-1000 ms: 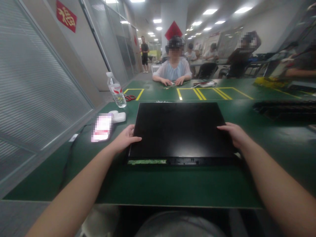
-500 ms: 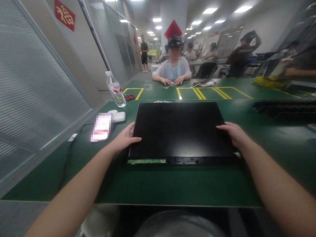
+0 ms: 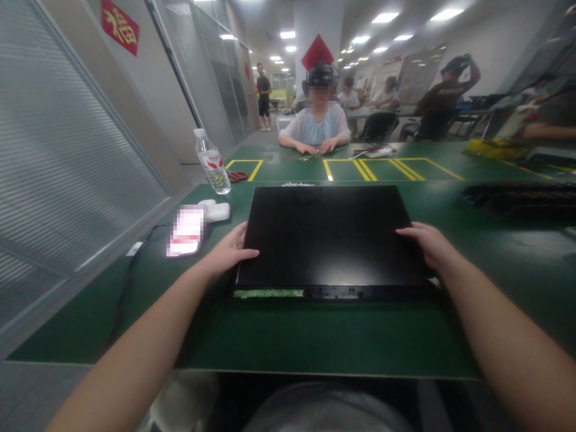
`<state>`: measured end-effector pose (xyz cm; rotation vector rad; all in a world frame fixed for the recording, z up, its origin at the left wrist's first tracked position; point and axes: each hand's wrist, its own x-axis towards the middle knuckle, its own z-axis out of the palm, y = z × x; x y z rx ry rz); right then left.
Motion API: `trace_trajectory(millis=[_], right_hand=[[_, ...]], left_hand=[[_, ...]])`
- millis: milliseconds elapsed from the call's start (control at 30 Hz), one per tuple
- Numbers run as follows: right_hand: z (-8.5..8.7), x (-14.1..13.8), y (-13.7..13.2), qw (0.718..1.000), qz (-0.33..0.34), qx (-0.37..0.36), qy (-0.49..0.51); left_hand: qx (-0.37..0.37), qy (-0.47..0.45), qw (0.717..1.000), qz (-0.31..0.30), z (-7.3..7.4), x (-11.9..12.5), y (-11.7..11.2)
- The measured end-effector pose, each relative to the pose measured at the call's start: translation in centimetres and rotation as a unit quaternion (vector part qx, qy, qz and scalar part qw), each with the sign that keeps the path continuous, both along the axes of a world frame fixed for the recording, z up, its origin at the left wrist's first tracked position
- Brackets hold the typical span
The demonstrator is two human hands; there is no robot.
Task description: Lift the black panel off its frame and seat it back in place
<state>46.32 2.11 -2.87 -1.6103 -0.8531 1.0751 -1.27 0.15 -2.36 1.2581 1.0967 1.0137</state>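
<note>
A black display panel (image 3: 324, 240) lies face up in front of me, with a green circuit strip (image 3: 269, 294) along its near edge. My left hand (image 3: 234, 247) grips the panel's left side, its thumb on top and the fingers at the edge, partly hidden. On the opposite side, my right hand (image 3: 426, 243) is closed round the right edge, thumb over the surface. The fingers beneath the panel cannot be seen. Whether the panel rests fully on the green table (image 3: 315, 342) or is slightly raised, I cannot tell.
To the left stand a water bottle (image 3: 212, 163), red-handled scissors (image 3: 237, 176), a lit phone (image 3: 186, 231) and a white case (image 3: 216, 211). Black parts (image 3: 517, 201) lie at the right. Across the table sits a person (image 3: 318, 123) with both hands on the tabletop.
</note>
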Motion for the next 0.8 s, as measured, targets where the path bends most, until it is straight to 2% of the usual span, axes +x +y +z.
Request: trace_trajectory(millis=[600,800], right_hand=[[-0.06,-0.02,0.06,1.0,-0.01,0.012,-0.01],[0.39,-0.29,-0.19,1.0,-0.006,-0.011,-0.002]], left_hand=[[-0.008,-0.007,1.0,-0.005,-0.14,-0.17,0.2],[-0.016,-0.004,1.0,-0.006,0.07,-0.07,0.07]])
